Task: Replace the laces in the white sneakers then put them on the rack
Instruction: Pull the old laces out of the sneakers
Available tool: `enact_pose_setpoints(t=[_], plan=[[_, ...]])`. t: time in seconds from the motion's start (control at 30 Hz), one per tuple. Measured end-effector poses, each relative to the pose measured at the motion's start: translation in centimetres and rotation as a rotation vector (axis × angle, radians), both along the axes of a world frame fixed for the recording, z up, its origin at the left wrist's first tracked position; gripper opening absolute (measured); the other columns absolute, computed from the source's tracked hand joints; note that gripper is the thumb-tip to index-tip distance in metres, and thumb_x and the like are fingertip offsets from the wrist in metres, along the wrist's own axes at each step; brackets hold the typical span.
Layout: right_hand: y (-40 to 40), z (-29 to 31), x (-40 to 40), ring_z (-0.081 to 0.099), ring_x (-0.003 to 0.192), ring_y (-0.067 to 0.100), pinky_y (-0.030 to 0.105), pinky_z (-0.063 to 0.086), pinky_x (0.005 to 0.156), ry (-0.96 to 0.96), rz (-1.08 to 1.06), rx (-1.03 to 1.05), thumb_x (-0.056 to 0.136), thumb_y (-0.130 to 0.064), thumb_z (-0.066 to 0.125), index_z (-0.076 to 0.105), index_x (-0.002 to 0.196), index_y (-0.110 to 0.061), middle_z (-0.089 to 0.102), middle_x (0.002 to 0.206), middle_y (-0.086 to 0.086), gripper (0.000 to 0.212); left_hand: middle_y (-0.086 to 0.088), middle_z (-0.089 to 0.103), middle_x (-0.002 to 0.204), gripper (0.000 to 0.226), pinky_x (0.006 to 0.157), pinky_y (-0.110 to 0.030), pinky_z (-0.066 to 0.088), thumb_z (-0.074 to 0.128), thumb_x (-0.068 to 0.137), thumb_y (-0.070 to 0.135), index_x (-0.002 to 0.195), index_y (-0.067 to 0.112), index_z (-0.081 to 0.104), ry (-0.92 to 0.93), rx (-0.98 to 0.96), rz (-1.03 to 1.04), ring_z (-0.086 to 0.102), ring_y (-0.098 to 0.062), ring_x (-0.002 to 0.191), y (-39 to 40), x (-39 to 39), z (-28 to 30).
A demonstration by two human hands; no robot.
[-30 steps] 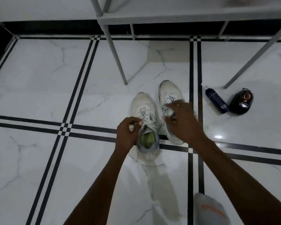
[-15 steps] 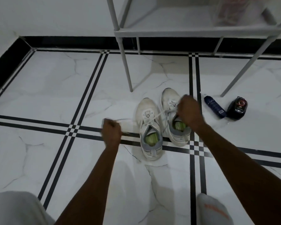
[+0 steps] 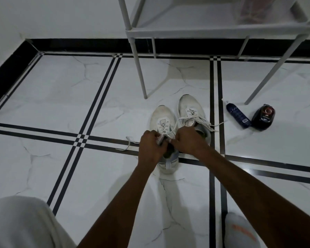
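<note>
Two white sneakers sit side by side on the tiled floor (image 3: 61, 90), toes toward the rack (image 3: 220, 29) that stands over them at the far edge of the floor by the wall. Right sneaker (image 3: 191, 111) has its lace ends splayed loose across the tile; left sneaker (image 3: 161, 119) is the one being worked, and both hands are bunched over its tongue.

Doing this well looks like a matter of keeping the two lace ends even, drawing each crossing snug before moving up, and holding the shoe steady so it does not skid on the glossy tile.

Left hand (image 3: 149, 149) has its fingers curled tight, apparently pinching the lace (image 3: 128, 144) whose tail trails out to the left. Right hand (image 3: 186, 140) is curled too, knuckles up, seemingly gripping the lace end on its side, though its fingertips are hidden.

Off to the right, near a rack leg, lie a dark bottle (image 3: 238, 115) and a round black tin (image 3: 263, 117), just beside each other.
</note>
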State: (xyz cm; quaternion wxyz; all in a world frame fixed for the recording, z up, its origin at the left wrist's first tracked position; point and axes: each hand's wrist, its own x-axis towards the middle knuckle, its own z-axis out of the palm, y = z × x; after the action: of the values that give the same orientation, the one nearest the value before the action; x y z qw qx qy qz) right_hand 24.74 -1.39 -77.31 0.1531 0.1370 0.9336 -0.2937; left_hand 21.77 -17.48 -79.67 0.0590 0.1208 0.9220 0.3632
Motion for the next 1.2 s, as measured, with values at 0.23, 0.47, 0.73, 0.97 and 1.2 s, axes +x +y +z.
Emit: enact_pose_setpoints(t=[0.23,0.47,0.73,0.97,1.2], plan=[[-2.5,-3.3,-0.1,0.063,0.084,0.032,0.034,0.043,0.069,0.259,-0.099,0.052,0.088,-0.027,0.064,0.063,0.083,-0.005,0.066,0.089,0.019,0.023,-0.013,0.064,0.083,0.034,0.065,-0.029,0.035,0.066,0.087,0.038,0.082,0.004,0.069,0.0,-0.185,0.122,0.061,-0.027,0.078,0.9,-0.9,-1.6],[-2.6,-3.5,-0.9,0.065,0.084,0.031,0.035,0.047,0.069,0.304,-0.089,0.091,0.093,-0.024,0.053,0.062,0.087,-0.012,0.068,0.091,0.015,0.017,-0.013,0.071,0.083,0.019,0.065,-0.032,0.039,0.062,0.092,0.018,0.084,0.003,0.07,-0.03,-0.147,0.07,0.064,-0.029,0.078,0.1,-2.2,-2.0],[-1.1,-3.6,-0.5,0.059,0.07,0.03,0.029,0.032,0.062,0.335,-0.234,-0.138,0.094,-0.009,0.054,0.061,0.073,-0.004,0.066,0.075,0.018,0.023,-0.004,0.077,0.085,0.019,0.071,-0.031,0.055,0.062,0.09,0.008,0.096,0.014,0.079,-0.156,0.207,0.167,0.07,-0.018,0.077,-2.3,-2.5,-2.4],[-0.6,-2.8,-1.4,0.067,0.093,0.024,0.03,0.048,0.078,0.244,-0.093,-0.185,0.09,-0.015,0.065,0.073,0.098,-0.005,0.074,0.097,0.01,0.016,-0.002,0.078,0.088,0.017,0.071,-0.029,0.054,0.067,0.092,0.013,0.105,0.016,0.078,-0.081,0.196,0.086,0.071,-0.018,0.079,-2.6,-2.6,-2.0],[-1.3,-0.5,-1.8,0.069,0.089,0.018,0.035,0.054,0.083,0.194,-0.27,-0.501,0.089,-0.035,0.072,0.067,0.087,-0.012,0.073,0.093,0.008,0.024,-0.001,0.073,0.106,0.024,0.089,-0.033,0.057,0.072,0.091,0.037,0.103,0.016,0.074,-0.197,0.322,0.14,0.068,-0.013,0.099,-1.8,-2.4,-0.3]])
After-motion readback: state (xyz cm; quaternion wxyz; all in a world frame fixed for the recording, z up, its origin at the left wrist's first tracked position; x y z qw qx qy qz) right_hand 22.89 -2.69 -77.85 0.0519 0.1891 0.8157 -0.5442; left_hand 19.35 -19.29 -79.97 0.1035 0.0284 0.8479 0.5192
